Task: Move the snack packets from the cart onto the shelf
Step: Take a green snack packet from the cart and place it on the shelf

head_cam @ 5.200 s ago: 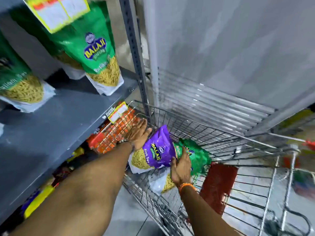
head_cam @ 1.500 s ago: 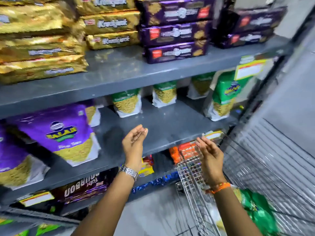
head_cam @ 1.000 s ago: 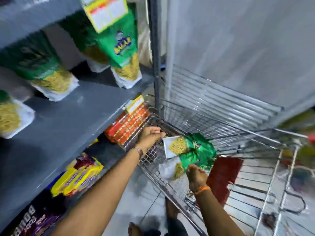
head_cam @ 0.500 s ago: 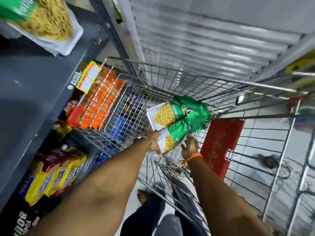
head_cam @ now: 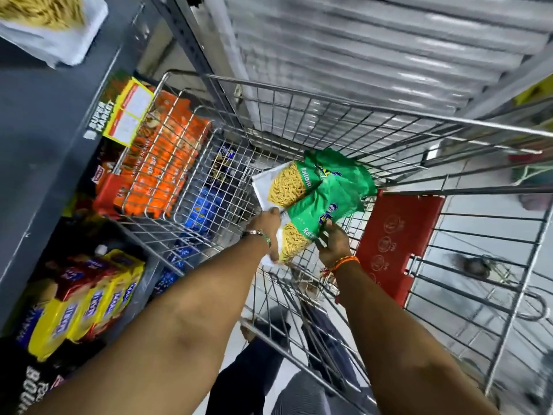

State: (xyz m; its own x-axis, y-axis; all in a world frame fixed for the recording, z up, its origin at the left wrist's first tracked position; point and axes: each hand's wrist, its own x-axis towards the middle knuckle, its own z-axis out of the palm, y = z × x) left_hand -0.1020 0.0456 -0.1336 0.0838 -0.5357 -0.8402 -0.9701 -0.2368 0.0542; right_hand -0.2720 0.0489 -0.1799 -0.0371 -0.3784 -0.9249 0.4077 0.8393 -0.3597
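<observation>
Head view: both hands, left hand point(head_cam: 268, 227) and right hand point(head_cam: 334, 245), gripped green snack packets point(head_cam: 317, 199), seemingly printed "Ratlami", long axes slanting toward the cart point(head_cam: 374, 115) front.

Both hands reach down into a wire shopping cart point(head_cam: 299, 94). The left hand point(head_cam: 267, 226) grips the white lower edge of a green snack packet point(head_cam: 294, 187); the right hand point(head_cam: 335, 244) holds a second green packet point(head_cam: 320, 217) overlapping it, its fingers point(head_cam: 329, 227) on the green face. The red child-seat flap point(head_cam: 395, 244) stands just beside them. The grey shelf point(head_cam: 45, 121) lies left, carrying one packet point(head_cam: 45, 22), apparently the same kind; motion blur limits certainty.
</observation>
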